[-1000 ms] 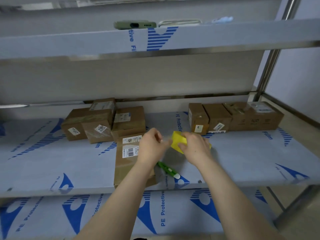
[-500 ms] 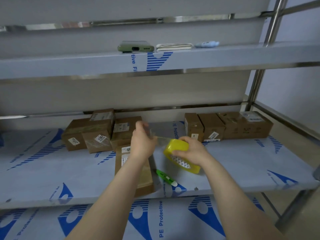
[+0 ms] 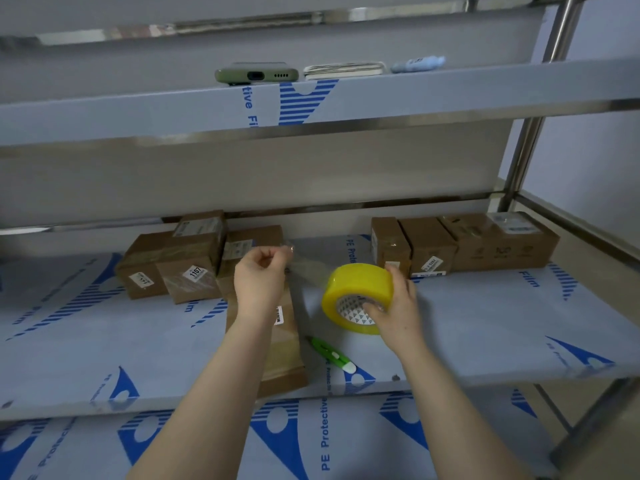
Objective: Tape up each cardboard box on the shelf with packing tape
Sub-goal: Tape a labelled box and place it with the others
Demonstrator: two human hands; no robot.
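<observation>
The right hand (image 3: 398,306) grips the yellow tape roll (image 3: 356,282) with its fingers curled round it. The left hand (image 3: 259,282) pinches the free end of a clear tape strip (image 3: 308,268) stretched between them, above a long cardboard box (image 3: 282,358) that reaches the front edge of the middle shelf (image 3: 485,327). Bare shelf lies open on both sides, but a green cutter (image 3: 332,355) lies just beside that box, a cluster of boxes (image 3: 173,265) crowds the back left, a row of boxes (image 3: 467,247) lines the back right, and the upper shelf (image 3: 450,95) hangs overhead.
</observation>
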